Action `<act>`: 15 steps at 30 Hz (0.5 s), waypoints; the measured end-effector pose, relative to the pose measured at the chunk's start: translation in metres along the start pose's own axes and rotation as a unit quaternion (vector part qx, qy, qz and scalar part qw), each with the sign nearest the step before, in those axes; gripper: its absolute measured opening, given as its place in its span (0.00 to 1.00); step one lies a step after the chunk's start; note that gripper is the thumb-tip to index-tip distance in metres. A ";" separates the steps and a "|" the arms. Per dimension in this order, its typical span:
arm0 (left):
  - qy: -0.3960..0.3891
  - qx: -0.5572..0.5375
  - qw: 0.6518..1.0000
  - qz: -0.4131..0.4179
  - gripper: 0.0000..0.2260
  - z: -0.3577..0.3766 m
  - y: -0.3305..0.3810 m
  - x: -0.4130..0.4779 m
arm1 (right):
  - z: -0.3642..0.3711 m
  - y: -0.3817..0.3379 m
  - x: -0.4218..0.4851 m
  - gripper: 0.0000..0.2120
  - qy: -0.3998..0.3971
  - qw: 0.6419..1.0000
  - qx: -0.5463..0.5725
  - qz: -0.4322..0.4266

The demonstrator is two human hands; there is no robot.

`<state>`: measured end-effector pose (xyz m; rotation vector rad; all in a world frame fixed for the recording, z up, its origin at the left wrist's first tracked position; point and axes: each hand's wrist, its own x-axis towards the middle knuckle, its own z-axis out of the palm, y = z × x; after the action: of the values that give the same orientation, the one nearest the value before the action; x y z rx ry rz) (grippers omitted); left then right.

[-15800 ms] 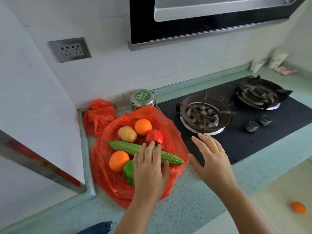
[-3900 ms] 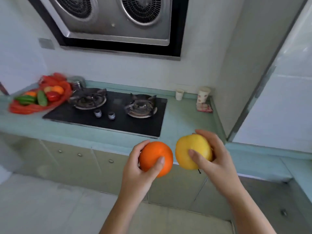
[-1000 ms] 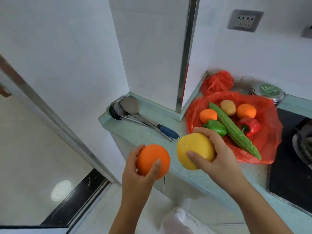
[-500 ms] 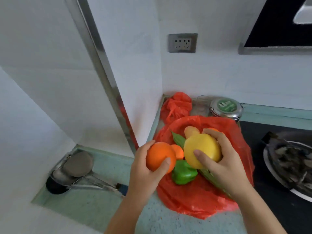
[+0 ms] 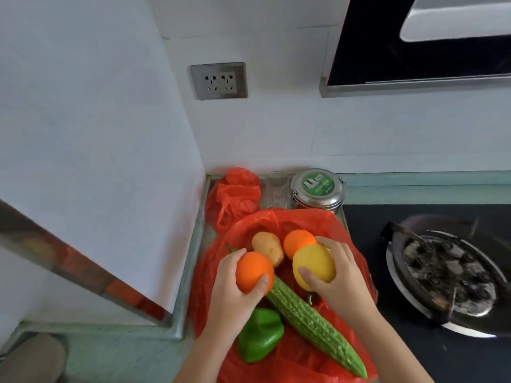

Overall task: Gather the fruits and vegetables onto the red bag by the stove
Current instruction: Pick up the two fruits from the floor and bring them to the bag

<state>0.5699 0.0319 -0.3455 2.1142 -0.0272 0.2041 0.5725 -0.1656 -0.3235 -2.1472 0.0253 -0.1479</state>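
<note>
My left hand [image 5: 231,295] grips an orange [image 5: 253,272] over the red bag [image 5: 301,222] spread on the counter left of the stove. My right hand [image 5: 338,280] holds a yellow fruit [image 5: 313,265] just above the bag's middle. On the bag lie a bitter gourd [image 5: 312,324], a green pepper [image 5: 260,337], a potato [image 5: 268,247] and a second orange [image 5: 297,241]. A red pepper is mostly hidden under my right hand.
A crumpled red bag [image 5: 233,197], a glass and a steel tin with a green lid [image 5: 318,190] stand at the back wall. The black hob with a burner [image 5: 448,275] lies to the right. A white wall corner with a metal edge borders the left.
Both hands have carried the orange and yellow fruit forward over the red bag. The view has closed in on the counter and turned downward.
</note>
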 end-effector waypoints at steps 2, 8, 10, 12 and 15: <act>-0.005 0.013 1.000 -0.008 0.25 0.006 -0.008 0.009 | 0.006 0.005 0.009 0.28 -0.002 1.000 -0.007 -0.008; -0.029 0.023 0.999 -0.013 0.27 0.020 -0.018 0.032 | 0.022 0.018 0.034 0.29 -0.002 1.000 -0.021 -0.012; -0.038 0.021 0.999 -0.006 0.28 0.025 -0.022 0.036 | 0.026 0.021 0.039 0.30 -0.004 1.000 -0.021 -0.008; -0.043 0.015 0.999 -0.004 0.28 0.028 -0.026 0.040 | 0.030 0.021 0.043 0.31 0.001 1.000 -0.023 -0.006; -0.042 0.004 0.999 -0.001 0.29 0.031 -0.030 0.045 | 0.033 0.020 0.049 0.32 0.006 0.999 -0.032 -0.020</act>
<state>0.6212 0.0241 -0.3796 2.1302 -0.0745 0.1151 0.6256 -0.1527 -0.3538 -2.2119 -0.0066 -0.1866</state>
